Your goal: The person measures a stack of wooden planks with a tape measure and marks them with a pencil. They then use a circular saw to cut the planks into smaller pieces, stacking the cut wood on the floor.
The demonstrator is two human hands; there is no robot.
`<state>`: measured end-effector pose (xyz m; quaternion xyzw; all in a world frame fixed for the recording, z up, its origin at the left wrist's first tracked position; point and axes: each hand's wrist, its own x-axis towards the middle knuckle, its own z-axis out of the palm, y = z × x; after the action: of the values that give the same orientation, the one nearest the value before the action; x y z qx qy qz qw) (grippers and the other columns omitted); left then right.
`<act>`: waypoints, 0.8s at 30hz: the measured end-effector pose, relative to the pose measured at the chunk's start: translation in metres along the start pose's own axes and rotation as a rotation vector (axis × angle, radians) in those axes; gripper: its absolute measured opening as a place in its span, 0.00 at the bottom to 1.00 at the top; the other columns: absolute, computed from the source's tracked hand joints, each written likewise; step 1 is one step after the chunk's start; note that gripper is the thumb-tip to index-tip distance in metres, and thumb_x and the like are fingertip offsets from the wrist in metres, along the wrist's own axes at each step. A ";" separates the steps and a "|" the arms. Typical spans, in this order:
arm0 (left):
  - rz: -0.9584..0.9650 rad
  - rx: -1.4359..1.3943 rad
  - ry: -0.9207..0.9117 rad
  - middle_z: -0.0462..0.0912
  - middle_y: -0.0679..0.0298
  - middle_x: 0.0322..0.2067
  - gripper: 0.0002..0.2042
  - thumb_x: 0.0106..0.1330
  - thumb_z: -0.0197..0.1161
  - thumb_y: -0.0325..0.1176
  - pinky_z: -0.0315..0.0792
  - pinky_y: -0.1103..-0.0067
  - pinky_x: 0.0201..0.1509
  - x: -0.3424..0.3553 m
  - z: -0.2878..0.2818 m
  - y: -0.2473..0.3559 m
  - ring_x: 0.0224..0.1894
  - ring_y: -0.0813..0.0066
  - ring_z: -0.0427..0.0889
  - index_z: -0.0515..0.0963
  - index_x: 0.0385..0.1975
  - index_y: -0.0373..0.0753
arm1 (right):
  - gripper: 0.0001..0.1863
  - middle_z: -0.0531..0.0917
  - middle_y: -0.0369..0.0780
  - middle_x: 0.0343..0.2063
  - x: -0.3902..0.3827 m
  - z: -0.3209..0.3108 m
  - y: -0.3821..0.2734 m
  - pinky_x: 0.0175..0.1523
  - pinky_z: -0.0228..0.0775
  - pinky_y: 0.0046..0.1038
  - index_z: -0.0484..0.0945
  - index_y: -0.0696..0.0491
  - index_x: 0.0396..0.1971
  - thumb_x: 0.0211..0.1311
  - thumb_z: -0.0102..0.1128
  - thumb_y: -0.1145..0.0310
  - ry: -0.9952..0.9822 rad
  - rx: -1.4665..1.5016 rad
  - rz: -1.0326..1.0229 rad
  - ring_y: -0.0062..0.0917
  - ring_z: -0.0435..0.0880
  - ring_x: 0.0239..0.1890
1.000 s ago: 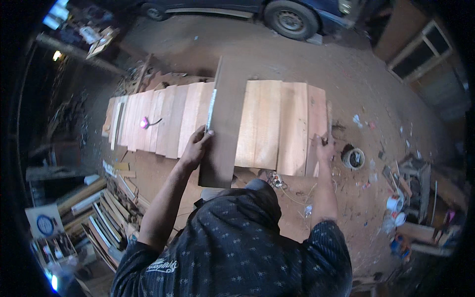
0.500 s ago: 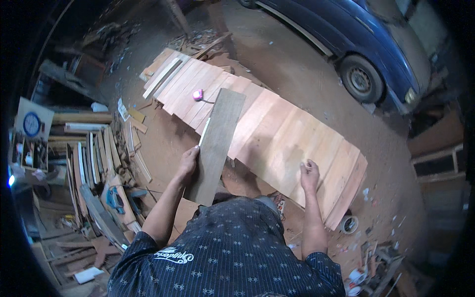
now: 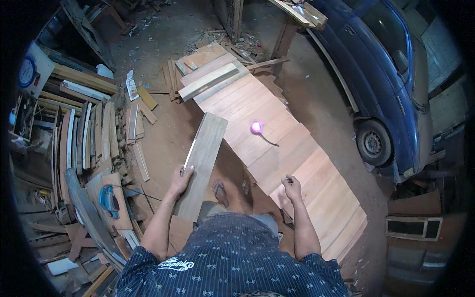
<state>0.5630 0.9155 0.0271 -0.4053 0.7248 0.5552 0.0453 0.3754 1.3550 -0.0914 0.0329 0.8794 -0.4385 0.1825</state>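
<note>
My left hand (image 3: pixel 180 180) is closed on the edge of a long grey-brown board (image 3: pixel 198 171), held tilted beside the row of pale planks. My right hand (image 3: pixel 292 185) has curled fingers and is over the lower part of the plank row (image 3: pixel 324 193); what it holds, if anything, is too small to make out. A pink tape measure (image 3: pixel 256 127) with a dark tail lies on the planks. Narrow strips (image 3: pixel 208 84) rest across the far end. My sandalled foot (image 3: pixel 220 193) shows between the board and the planks.
Stacks of offcuts (image 3: pixel 96 138) crowd the left, with a blue power tool (image 3: pixel 106 203) among them. A blue car (image 3: pixel 391 89) stands at the right. A small stand (image 3: pixel 297 15) and a post are beyond the planks. A wooden frame (image 3: pixel 413 227) is at lower right.
My view has swung left. The board has come off the planks and now sits left of them in my left hand. My right hand has left the row's far right edge, fingers curled.
</note>
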 end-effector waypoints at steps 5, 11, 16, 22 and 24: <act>0.117 0.058 0.057 0.82 0.50 0.50 0.36 0.58 0.73 0.51 0.73 0.69 0.60 0.066 -0.069 0.000 0.53 0.62 0.80 0.72 0.59 0.31 | 0.25 0.85 0.44 0.40 0.011 0.052 -0.044 0.51 0.75 0.28 0.79 0.62 0.53 0.60 0.69 0.61 -0.032 0.019 0.058 0.27 0.82 0.42; 0.201 0.057 0.171 0.82 0.55 0.47 0.31 0.63 0.69 0.49 0.73 0.73 0.56 0.148 -0.103 0.027 0.50 0.67 0.80 0.74 0.57 0.31 | 0.24 0.84 0.45 0.36 0.066 0.087 -0.041 0.48 0.76 0.28 0.80 0.60 0.51 0.59 0.69 0.61 0.001 -0.119 0.072 0.26 0.82 0.40; 0.127 -0.003 0.217 0.83 0.60 0.37 0.21 0.70 0.62 0.45 0.73 0.76 0.48 0.228 -0.156 0.037 0.40 0.74 0.79 0.77 0.49 0.31 | 0.35 0.83 0.47 0.38 0.163 0.139 -0.091 0.54 0.73 0.35 0.71 0.56 0.62 0.57 0.71 0.57 0.002 -0.059 0.032 0.34 0.82 0.43; 0.235 0.146 0.298 0.82 0.61 0.35 0.20 0.73 0.58 0.46 0.71 0.76 0.47 0.330 -0.199 0.100 0.39 0.76 0.77 0.78 0.46 0.31 | 0.50 0.65 0.55 0.61 0.235 0.198 -0.184 0.64 0.67 0.46 0.59 0.47 0.71 0.49 0.76 0.52 0.005 -0.424 0.048 0.53 0.70 0.60; 0.255 0.194 0.255 0.83 0.59 0.36 0.20 0.73 0.58 0.46 0.72 0.75 0.47 0.382 -0.205 0.124 0.39 0.74 0.78 0.78 0.46 0.32 | 0.48 0.66 0.55 0.60 0.251 0.213 -0.184 0.63 0.67 0.47 0.61 0.46 0.70 0.49 0.75 0.52 -0.022 -0.489 0.084 0.52 0.71 0.58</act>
<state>0.3077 0.5443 0.0028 -0.3709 0.8203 0.4282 -0.0784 0.1639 1.0503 -0.1563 0.0193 0.9552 -0.2048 0.2126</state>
